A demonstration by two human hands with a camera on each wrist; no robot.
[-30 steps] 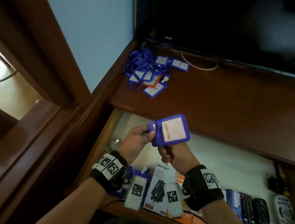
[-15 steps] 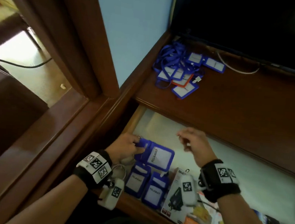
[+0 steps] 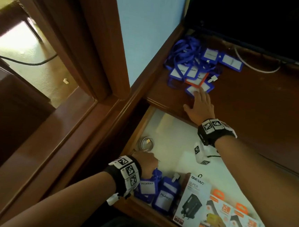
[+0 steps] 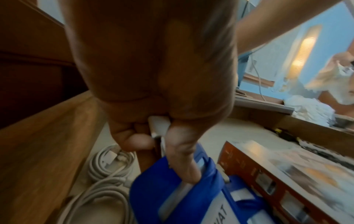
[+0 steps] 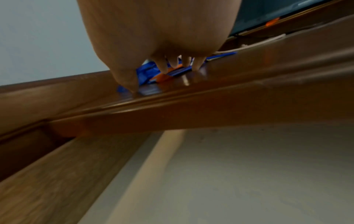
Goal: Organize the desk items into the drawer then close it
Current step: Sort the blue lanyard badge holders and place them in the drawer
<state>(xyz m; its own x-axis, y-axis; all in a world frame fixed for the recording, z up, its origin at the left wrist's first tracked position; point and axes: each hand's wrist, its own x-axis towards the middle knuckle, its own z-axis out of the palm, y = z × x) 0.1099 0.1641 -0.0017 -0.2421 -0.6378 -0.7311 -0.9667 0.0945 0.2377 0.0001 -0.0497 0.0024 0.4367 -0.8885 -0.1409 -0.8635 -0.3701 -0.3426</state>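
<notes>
The room is dim and warm-toned, the brightest light falling on the floor (image 3: 32, 61) at the left of the head view and from a glowing wall lamp (image 4: 304, 50) in the left wrist view. Both wrist views are soft with motion blur and bend strongly at their edges. A faint sheen of glare lies on the polished desk top (image 5: 187, 81), and the screen (image 3: 261, 20) above it is nearly black.

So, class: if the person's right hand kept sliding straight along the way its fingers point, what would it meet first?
The right hand would probably first meet the blue-framed badge holder at the pile's near edge; its fingertips already look to be touching it.
</notes>
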